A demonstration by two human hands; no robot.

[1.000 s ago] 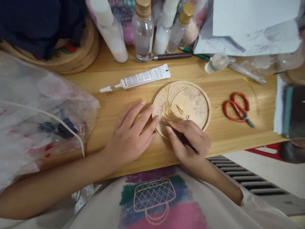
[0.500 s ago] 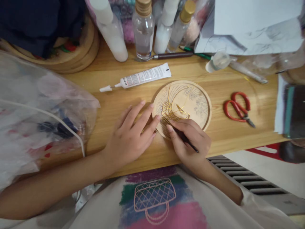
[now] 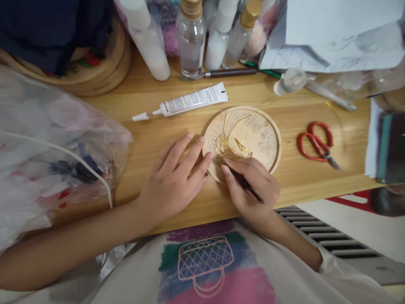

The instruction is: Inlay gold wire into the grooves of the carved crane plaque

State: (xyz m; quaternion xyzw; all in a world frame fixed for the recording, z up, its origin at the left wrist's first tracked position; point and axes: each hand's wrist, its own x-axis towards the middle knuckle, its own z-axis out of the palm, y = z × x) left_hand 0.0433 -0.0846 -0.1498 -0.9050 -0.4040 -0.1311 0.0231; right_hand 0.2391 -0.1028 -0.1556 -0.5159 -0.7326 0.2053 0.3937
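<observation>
A round wooden plate (image 3: 265,126) with a raised rim lies before me, bearing a drawn pattern and gold wire (image 3: 223,144) bent into scale-like loops. My right hand (image 3: 255,183) grips dark tweezers (image 3: 245,184), their tips down on the gold wirework at the plate's lower left. My left hand (image 3: 175,179) rests flat with fingers spread, the fingertips at the plate's left edge. It holds nothing. A thin loose strand of gold wire stands up from the pattern. Part of the plate's lower edge is hidden behind my right hand.
A white glue tube (image 3: 193,101) lies behind the plate; red-handled pliers (image 3: 316,143) lie to its right. Several bottles (image 3: 191,46) and a dark-handled tool (image 3: 232,72) are at the back. A plastic bag (image 3: 79,156) and white cable (image 3: 85,164) sit left, paper sheets (image 3: 341,29) at back right.
</observation>
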